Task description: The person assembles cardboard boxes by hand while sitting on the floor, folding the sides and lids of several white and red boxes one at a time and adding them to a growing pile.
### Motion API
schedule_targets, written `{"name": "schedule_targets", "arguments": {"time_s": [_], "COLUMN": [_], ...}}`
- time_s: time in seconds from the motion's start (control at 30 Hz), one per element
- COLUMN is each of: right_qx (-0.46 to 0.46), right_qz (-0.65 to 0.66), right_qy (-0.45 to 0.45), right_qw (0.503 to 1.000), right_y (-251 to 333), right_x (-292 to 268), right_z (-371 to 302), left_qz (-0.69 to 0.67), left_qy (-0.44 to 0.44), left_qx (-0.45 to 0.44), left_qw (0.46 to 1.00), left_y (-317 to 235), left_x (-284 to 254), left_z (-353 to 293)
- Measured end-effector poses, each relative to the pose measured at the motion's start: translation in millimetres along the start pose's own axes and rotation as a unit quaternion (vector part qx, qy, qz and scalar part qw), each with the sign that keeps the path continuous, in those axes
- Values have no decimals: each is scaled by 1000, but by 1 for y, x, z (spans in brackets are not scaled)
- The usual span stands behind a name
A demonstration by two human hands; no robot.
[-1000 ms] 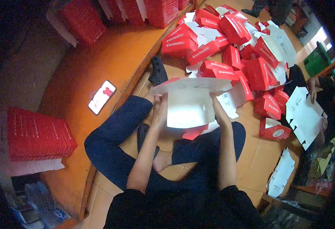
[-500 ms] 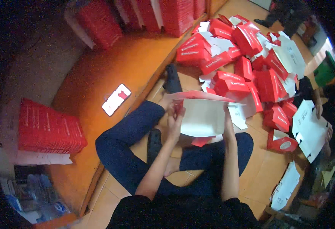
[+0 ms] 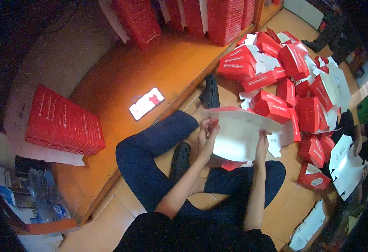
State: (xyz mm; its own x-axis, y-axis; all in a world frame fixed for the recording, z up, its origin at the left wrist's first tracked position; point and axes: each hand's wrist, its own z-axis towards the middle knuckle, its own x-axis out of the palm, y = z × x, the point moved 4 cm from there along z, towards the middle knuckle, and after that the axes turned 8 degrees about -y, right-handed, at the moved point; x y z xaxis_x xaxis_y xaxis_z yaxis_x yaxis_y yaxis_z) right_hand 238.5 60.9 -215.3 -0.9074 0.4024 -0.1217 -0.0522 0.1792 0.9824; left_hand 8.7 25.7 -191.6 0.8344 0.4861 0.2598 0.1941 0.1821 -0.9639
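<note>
Above my crossed legs I hold a partly folded cardboard box (image 3: 236, 136), white on the inside and red on the outside. My left hand (image 3: 208, 138) is closed round its left edge, fingers curled over a red flap. My right hand (image 3: 260, 147) pinches the right edge, its thumb on the white face. The far panel rises and leans away, showing a strip of red along its top. A red tab (image 3: 233, 165) sticks out below the near edge. Parts of both hands' fingers are hidden behind the card.
Folded red boxes (image 3: 272, 105) lie heaped ahead to the right. A co-worker's hands hold a white cardboard sheet (image 3: 347, 168) at the right. On the orange ledge are a lit phone (image 3: 146, 103) and a stack of flat red cartons (image 3: 64, 122). A white cardboard piece (image 3: 307, 227) lies lower right.
The whole view has shifted, with the surroundings mostly displaced to the right. The box between my hands has tilted slightly, its right side lower. Both hands keep their hold on it.
</note>
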Motion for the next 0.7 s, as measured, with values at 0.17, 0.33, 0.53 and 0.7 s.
{"name": "schedule_targets", "arguments": {"time_s": [0.17,0.33,0.53,0.7], "right_qx": [0,148,136,103], "right_qz": [-25,234,206,72], "right_qy": [35,180,152,85], "right_qw": [999,944,957,988], "right_y": [-8,-9,-16,10], "right_x": [0,13,5,5], "right_z": [7,-9,-15,-28], "left_qz": [28,14,11,23], "left_qy": [-8,-10,1,-21], "left_qx": [-11,-20,-23,-17], "left_qw": [1000,1000,1000,999], "left_y": [-3,4,-3,-14], "left_x": [8,-3,-1,-14], "left_z": [-1,6,-1,-9]}}
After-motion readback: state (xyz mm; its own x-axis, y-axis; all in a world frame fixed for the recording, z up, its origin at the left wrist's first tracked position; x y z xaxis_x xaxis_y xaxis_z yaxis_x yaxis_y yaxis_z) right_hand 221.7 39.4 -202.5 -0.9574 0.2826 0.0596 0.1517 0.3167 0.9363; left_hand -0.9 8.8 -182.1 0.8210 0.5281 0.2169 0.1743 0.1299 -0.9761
